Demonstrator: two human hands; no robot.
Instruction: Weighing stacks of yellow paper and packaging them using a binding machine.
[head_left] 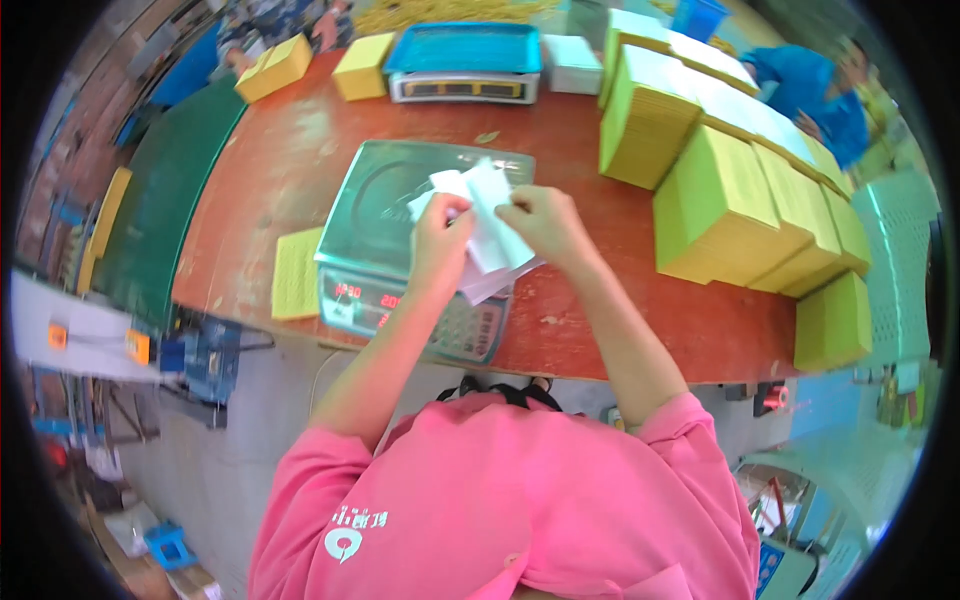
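Over the near digital scale (385, 165) I hold several loose white paper sheets (487, 215), fanned out at uneven angles. My left hand (438, 248) is closed on their left side, its thumb and fingertips pressed together. My right hand (545, 225) pinches the sheets' right edge with its fingers curled in. The sheets hide part of the scale's pan. Red digits glow on the scale's front panel, which my left forearm partly covers. A flat yellow pad of paper (296, 275) lies against the scale's left side.
Tall yellow paper stacks (715, 205) fill the table's right side. A second scale with a blue tray (465, 50) stands at the far edge, beside a yellow block (362, 68). A green conveyor belt (160, 190) runs along the left. A person in blue (800, 90) is at the far right.
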